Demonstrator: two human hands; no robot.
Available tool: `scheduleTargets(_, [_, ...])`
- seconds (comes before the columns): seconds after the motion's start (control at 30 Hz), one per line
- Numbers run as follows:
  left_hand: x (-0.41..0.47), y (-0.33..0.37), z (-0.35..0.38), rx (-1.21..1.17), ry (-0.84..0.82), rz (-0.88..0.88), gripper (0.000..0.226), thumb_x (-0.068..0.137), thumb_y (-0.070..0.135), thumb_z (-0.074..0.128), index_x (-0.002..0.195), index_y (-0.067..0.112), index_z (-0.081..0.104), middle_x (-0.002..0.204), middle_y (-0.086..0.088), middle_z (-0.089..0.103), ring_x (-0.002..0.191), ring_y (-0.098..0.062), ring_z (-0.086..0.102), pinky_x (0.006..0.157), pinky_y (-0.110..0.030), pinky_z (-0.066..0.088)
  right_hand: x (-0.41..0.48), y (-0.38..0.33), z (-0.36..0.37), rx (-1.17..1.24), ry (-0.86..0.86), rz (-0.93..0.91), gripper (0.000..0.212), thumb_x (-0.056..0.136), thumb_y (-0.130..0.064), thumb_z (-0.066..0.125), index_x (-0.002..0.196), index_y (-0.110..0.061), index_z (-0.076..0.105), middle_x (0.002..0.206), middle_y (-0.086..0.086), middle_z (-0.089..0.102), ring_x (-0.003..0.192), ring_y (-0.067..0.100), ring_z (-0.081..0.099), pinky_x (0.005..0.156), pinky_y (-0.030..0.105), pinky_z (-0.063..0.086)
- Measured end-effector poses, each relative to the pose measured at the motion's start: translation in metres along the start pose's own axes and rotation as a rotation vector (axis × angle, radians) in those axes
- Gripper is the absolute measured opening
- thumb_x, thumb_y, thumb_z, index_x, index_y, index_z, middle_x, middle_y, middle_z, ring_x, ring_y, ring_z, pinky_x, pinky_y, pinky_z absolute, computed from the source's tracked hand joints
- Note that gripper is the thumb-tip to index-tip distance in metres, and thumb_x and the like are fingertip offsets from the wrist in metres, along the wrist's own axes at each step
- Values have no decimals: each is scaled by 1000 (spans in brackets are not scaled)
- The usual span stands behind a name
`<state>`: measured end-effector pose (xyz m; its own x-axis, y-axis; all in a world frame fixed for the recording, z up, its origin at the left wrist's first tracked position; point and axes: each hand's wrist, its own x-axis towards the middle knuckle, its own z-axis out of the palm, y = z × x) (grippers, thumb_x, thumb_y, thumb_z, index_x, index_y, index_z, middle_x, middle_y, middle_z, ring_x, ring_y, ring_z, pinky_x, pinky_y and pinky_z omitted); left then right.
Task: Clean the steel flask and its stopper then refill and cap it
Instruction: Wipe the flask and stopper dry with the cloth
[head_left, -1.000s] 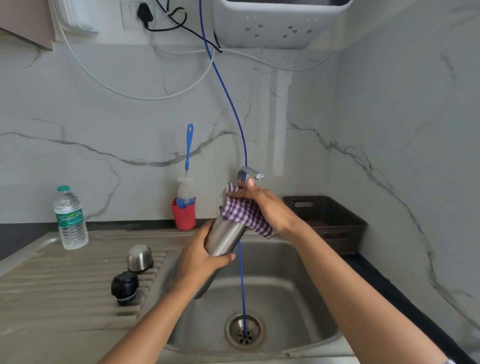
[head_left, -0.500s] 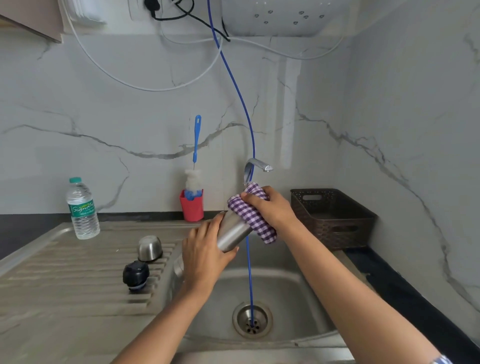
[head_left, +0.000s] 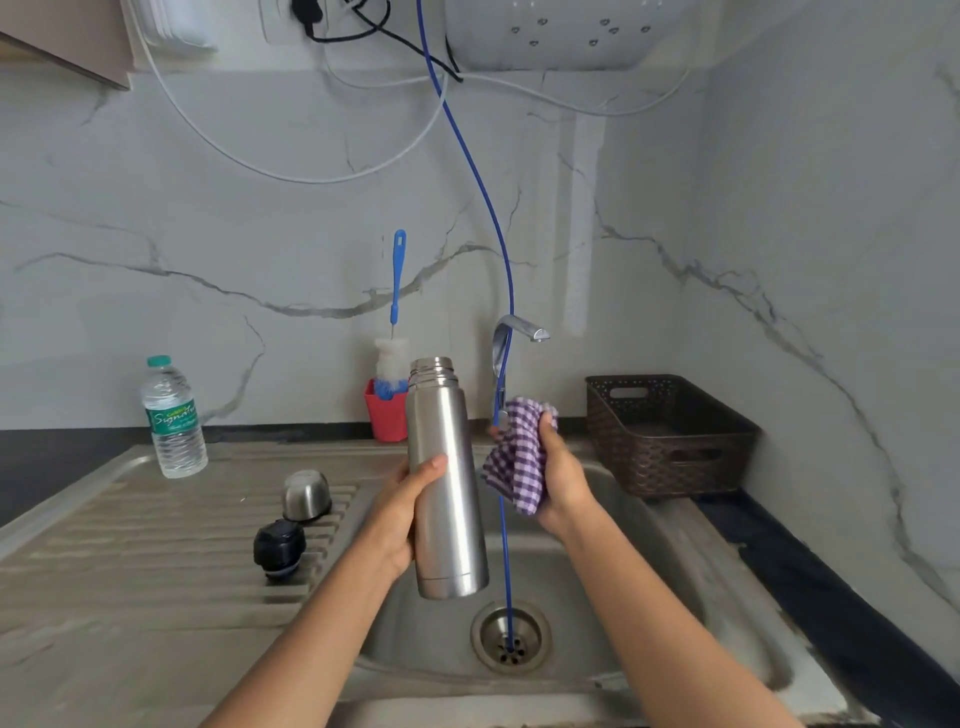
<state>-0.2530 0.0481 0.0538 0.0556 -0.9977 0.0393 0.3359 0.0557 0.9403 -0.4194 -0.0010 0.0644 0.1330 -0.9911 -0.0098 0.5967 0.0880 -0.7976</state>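
Observation:
My left hand (head_left: 402, 512) grips the steel flask (head_left: 444, 478) around its lower half and holds it upright above the sink basin (head_left: 613, 582), mouth open at the top. Just right of the flask, my right hand (head_left: 561, 473) clutches a bunched purple checked cloth (head_left: 517, 457), apart from the flask. The black stopper (head_left: 279, 546) and the steel cup lid (head_left: 306, 493) sit on the ribbed draining board (head_left: 156, 551) to the left.
A blue hose (head_left: 488, 218) hangs from above down into the drain (head_left: 510, 636). The tap (head_left: 511, 332) stands behind. A red cup with a bottle brush (head_left: 389, 400), a plastic water bottle (head_left: 174, 418) and a brown basket (head_left: 670, 436) line the back.
The flask has swung from tilted to upright in my left hand. My right hand with the cloth has come off the flask's mouth and moved to its right side.

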Motion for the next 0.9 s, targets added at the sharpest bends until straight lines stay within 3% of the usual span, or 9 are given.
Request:
scheduleTargets(0.17, [2,-3,5,-166,-31,-62,58,70,41,73,118,10,60,88,-11,73,72,-23,70,58,-34,56,-5,20,28,-200,38,-48,47,95,-45,48,113,-4,63,107,18,70,99,33,68,93,48,52])
scheduleTargets(0.33, [4,-3,-1,-231,-55,-30,73,54,54,80,109,11,62,81,-9,74,68,-20,71,56,-31,57,-6,17,36,-298,114,-132,47,96,-45,48,106,-2,66,103,19,70,98,34,67,93,47,52])
scheduleTargets(0.4, [4,-3,-2,-256,-74,-27,56,65,49,68,106,12,62,77,-8,73,66,-20,70,56,-31,57,-8,18,38,-450,108,-144,44,95,-47,49,106,-8,65,102,13,71,97,30,67,93,47,51])
scheduleTargets(0.5, [4,-4,0,-251,-72,-19,61,66,50,71,113,12,63,86,-11,74,74,-24,71,64,-36,58,-22,23,45,-675,53,-173,38,94,-51,47,120,-24,50,105,-2,66,96,15,64,90,34,51])
scheduleTargets(0.6, [4,0,2,-284,-82,-1,59,69,50,73,112,12,65,95,-13,74,82,-25,72,64,-35,59,-35,25,45,-753,-201,-186,59,82,-53,66,130,-32,41,119,-6,63,103,7,62,92,28,50])
scheduleTargets(0.67, [2,4,2,-275,-91,7,51,77,49,60,113,14,64,99,-11,74,86,-22,72,64,-32,59,-34,26,42,-832,-351,-189,76,73,-37,80,135,-32,37,123,-7,61,108,7,61,94,27,50])
scheduleTargets(0.73, [0,7,2,-239,-93,16,51,80,49,53,117,16,62,105,-11,73,92,-22,71,67,-31,59,-25,27,36,-847,-395,-159,89,66,-24,87,137,-30,34,123,-5,61,109,9,62,93,27,51])
scheduleTargets(0.83, [-1,7,0,-192,-37,66,56,75,51,57,122,19,58,106,-9,72,95,-23,70,68,-31,58,-15,34,34,-906,-384,-122,104,48,-36,93,134,-35,35,119,-6,63,109,11,62,95,36,51])
scheduleTargets(0.9, [-1,7,0,-184,-17,81,61,76,55,55,124,18,57,108,-10,72,97,-23,70,69,-32,58,-14,35,35,-887,-370,-103,99,48,-32,93,130,-34,39,117,-6,64,107,13,63,94,37,52])
